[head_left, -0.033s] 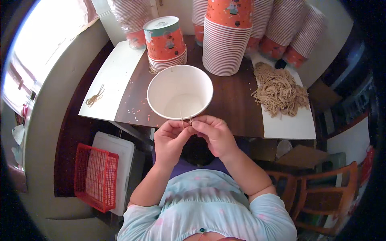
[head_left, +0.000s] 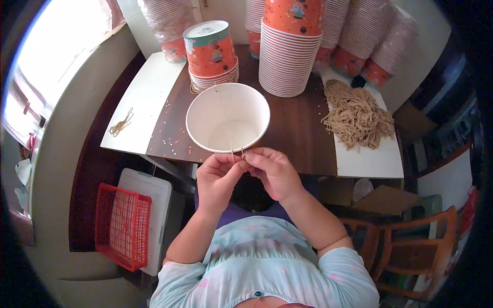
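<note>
Nothing has shifted since the earlier frame: both hands hold the same pose at the near rim of the white paper bucket (head_left: 228, 118). Left hand (head_left: 218, 179) and right hand (head_left: 275, 172) meet fingertip to fingertip, pinched on a thin tan string (head_left: 237, 152), probably a handle cord, that rises just at the rim; so small a thing needs both hands close together. This one bucket stands open-mouthed on the dark wooden table (head_left: 303, 128), near enough to work without reaching. Behind it are one short stack of orange printed buckets (head_left: 211, 54) and one tall stack (head_left: 290, 49), with at least four more leaning along the wall. One heap of tan cords (head_left: 357, 115) lies on white paper to the right, within reach, and a few loose cords (head_left: 121, 124) lie to the left.
</note>
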The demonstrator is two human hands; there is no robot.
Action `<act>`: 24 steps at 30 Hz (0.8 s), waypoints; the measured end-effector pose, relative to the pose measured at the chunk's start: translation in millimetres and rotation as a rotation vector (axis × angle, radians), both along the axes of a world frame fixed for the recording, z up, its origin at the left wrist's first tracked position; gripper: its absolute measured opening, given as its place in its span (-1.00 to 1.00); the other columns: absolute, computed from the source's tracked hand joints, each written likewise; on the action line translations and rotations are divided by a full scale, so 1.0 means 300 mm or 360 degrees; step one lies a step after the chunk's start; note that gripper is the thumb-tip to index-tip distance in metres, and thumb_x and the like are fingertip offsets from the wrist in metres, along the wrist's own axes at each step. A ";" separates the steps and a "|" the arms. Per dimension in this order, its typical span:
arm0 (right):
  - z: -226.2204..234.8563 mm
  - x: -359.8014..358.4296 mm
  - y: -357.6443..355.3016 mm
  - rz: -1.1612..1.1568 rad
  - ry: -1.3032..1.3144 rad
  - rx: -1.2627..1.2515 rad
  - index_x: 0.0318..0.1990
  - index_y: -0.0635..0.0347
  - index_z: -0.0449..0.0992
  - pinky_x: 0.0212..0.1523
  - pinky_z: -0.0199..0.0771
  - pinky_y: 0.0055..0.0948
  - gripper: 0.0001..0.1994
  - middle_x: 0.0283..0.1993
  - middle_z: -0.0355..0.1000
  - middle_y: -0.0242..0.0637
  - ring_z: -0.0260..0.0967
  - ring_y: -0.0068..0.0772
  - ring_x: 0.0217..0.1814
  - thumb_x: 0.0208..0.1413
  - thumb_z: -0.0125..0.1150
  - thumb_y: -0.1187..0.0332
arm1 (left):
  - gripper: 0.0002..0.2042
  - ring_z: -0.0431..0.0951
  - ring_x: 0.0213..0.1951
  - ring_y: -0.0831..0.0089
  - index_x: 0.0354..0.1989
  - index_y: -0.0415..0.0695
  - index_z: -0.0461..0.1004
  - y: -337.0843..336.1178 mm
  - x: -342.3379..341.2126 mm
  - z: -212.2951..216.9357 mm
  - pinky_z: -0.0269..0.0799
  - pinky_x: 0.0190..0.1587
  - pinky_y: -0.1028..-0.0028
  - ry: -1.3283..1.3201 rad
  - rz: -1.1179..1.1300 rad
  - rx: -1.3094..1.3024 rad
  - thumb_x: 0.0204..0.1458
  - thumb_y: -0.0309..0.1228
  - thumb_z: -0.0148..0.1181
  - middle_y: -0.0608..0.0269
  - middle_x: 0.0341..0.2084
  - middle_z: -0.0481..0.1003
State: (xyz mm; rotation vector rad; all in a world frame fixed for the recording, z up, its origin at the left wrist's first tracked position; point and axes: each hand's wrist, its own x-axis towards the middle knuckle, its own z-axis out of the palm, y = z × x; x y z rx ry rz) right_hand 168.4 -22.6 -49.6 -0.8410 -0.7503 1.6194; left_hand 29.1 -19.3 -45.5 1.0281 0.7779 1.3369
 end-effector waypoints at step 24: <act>-0.030 -0.024 -0.001 -0.0098 0.0257 -0.0185 -0.33 0.06 0.55 -0.33 0.20 -0.66 -0.87 -0.40 0.46 -0.54 0.28 -0.70 -0.39 0.02 0.21 0.27 | -0.90 0.53 -0.28 0.53 -0.37 -0.31 0.50 -0.009 0.010 -0.004 0.40 -0.16 0.57 0.0841 0.0446 0.0576 -0.10 -0.68 0.20 0.19 -0.39 0.55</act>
